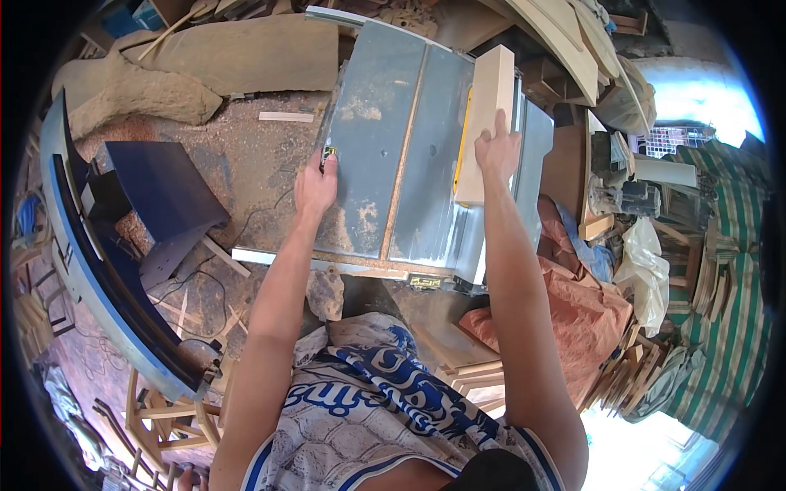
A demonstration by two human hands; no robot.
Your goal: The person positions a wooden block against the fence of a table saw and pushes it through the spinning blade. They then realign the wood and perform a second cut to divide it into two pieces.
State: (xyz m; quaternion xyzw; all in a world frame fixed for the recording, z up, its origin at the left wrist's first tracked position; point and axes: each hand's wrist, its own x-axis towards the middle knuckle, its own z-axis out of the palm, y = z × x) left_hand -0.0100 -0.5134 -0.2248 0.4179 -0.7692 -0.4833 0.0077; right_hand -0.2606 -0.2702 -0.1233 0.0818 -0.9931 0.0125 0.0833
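A grey table saw top point(377, 123), dusted with sawdust, lies in front of me. My left hand point(315, 186) is closed around its left edge, thumb on top, beside a small black-and-yellow item point(329, 153) that I cannot make out. A long pale wooden block point(493, 78) lies lengthwise on the right part of the saw top, with a yellow strip point(463, 139) along its left side. Over this block my right hand point(498, 151) is closed, index finger stretched forward along the wood and thumb toward the left. Its outer fingers are partly hidden.
Left of the saw stand a dark blue box-like machine part point(164, 204) and a long curved blue rail point(115, 286). A large wooden slab point(237, 57) lies beyond. Boards point(557, 33) lean at the far right, above an orange-red cloth point(573, 303). Wood shavings cover the floor.
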